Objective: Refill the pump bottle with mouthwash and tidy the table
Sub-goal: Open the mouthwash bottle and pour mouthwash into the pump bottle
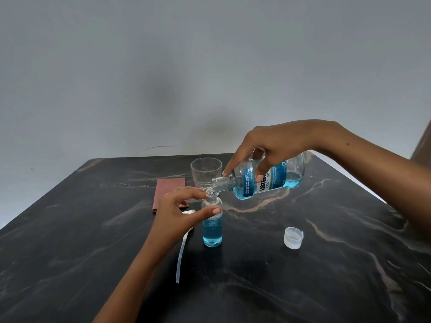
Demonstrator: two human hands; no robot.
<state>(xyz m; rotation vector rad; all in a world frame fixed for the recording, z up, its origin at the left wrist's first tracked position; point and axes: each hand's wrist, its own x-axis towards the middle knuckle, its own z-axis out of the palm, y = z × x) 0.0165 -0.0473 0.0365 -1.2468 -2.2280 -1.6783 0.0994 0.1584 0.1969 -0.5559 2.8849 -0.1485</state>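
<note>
Mouthwash bottle (263,180), gripped near-horizontal in the right hand (277,145), mouths leftward at the upright pump bottle (212,222) pinched by the left hand (177,210).

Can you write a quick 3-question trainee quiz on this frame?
1. True or false: the mouthwash bottle stands upright on the table.
2. Which hand steadies the small bottle? A left B right C neither
3. Fill in: the loose cap lies to the ____ of the small bottle.

Key: 1 false, the right hand holds it tilted, neck at the small bottle's mouth. 2 A, the left hand. 3 right.
</note>
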